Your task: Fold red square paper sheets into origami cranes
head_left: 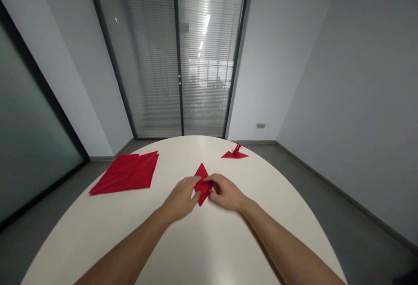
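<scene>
Red paper (202, 190), diamond-shaped, is held by the left hand (182, 198) and right hand (227, 192) (mid-fold, it seems); a neat crease probably needs gentle pressing.

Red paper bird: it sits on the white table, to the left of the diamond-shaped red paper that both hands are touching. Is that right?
Not quite: the red paper bird sits to the right of the diamond-shaped red paper, as the head view shows. It is on the white table, and the left hand and right hand both touch the diamond-shaped paper.
</scene>
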A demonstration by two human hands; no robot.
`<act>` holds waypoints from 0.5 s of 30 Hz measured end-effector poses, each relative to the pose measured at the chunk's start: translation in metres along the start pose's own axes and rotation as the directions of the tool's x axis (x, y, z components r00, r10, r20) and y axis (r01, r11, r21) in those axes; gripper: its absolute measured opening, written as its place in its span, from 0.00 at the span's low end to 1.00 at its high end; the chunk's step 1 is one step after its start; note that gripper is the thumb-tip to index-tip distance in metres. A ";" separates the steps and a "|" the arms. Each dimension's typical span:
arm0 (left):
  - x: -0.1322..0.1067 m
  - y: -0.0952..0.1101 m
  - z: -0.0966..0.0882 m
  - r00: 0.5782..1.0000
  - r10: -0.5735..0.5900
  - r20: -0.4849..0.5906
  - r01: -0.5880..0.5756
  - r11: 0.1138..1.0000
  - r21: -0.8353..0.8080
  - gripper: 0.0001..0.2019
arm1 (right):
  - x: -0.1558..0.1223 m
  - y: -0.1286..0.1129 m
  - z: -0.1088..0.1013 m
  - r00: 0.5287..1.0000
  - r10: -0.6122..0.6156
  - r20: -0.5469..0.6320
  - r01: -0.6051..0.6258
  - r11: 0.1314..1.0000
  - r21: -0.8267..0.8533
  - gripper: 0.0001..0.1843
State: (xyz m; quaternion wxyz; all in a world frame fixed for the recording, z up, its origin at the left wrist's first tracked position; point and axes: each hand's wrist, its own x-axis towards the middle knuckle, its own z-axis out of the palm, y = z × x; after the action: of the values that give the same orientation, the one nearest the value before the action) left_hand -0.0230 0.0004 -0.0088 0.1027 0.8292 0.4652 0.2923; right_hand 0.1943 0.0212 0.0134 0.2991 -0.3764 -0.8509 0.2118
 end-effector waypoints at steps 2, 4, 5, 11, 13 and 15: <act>0.000 0.000 0.001 1.000 0.003 -0.003 -0.003 1.000 -0.004 0.22 | 0.000 0.000 0.000 1.000 -0.006 -0.002 0.006 1.000 -0.010 0.25; 0.000 0.000 0.001 1.000 0.000 0.001 0.000 1.000 -0.005 0.22 | 0.000 0.001 0.000 1.000 -0.022 -0.008 0.022 1.000 -0.018 0.23; 0.000 0.000 0.001 1.000 -0.004 0.004 0.005 1.000 -0.008 0.22 | 0.000 0.002 0.000 0.999 -0.033 -0.010 0.033 0.999 -0.021 0.21; 0.001 -0.002 0.001 0.997 -0.075 -0.002 0.075 0.994 -0.074 0.22 | 0.000 0.003 0.000 1.000 -0.001 -0.015 0.001 0.999 -0.046 0.10; 0.001 -0.002 0.001 0.995 -0.101 -0.005 0.100 0.990 -0.103 0.22 | 0.000 0.002 0.000 0.999 0.041 -0.029 -0.043 0.998 -0.049 0.08; 0.002 0.000 0.000 0.992 -0.123 -0.017 0.119 0.983 -0.143 0.23 | 0.000 0.001 0.000 0.996 0.073 -0.040 -0.075 0.996 -0.041 0.07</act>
State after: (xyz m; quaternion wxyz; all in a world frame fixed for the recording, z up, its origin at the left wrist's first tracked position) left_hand -0.0227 0.0020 -0.0084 0.1730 0.7863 0.4939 0.3284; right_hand 0.1950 0.0216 0.0126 0.2994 -0.4181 -0.8347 0.1971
